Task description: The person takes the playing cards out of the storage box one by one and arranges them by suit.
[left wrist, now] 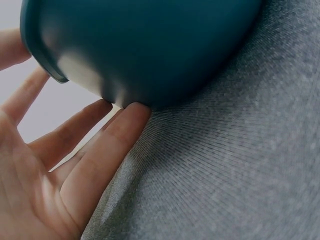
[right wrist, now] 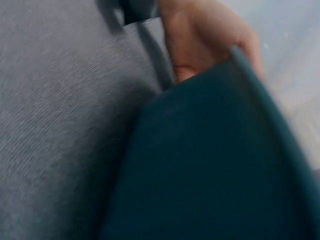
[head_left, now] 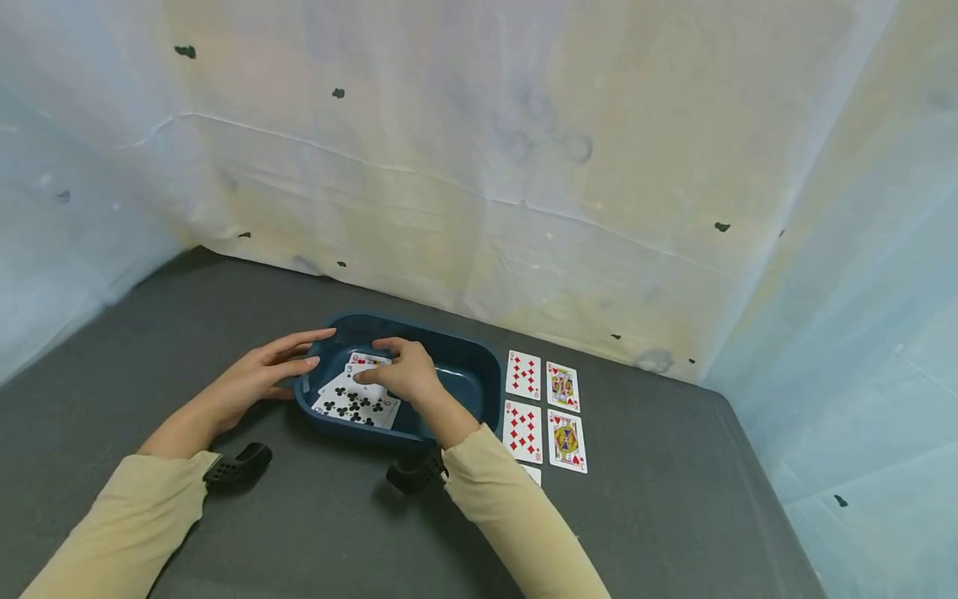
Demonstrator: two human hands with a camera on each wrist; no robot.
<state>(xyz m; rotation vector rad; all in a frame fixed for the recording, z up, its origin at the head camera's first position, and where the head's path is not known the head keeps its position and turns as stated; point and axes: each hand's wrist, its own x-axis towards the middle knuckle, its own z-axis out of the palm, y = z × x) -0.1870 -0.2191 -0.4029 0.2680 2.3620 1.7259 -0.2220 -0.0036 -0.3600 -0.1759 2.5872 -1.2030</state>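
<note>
A dark blue plastic tub [head_left: 471,416] stands on the grey table with overlapping playing cards [head_left: 358,403] face up in its left part. Clubs show on most of them, and a red-marked card [head_left: 367,358] lies at the back. My left hand [head_left: 258,378] touches the tub's left end with fairly straight, spread fingers; in the left wrist view its fingertips meet the tub's outer wall [left wrist: 150,50]. Inside the tub, my right hand [head_left: 407,372] reaches over the cards, thumb and forefinger apart, thumb tip at the three of clubs. The tub's wall [right wrist: 210,165] hides this hand in the right wrist view.
Right of the tub lie face-up cards in two columns: diamonds [head_left: 522,433] on the left, a king [head_left: 563,387] and a jack of hearts [head_left: 567,441] on the right. My right sleeve [head_left: 516,516] partly covers another card [head_left: 533,474]. Pale sheeting [head_left: 486,166] hangs behind the table.
</note>
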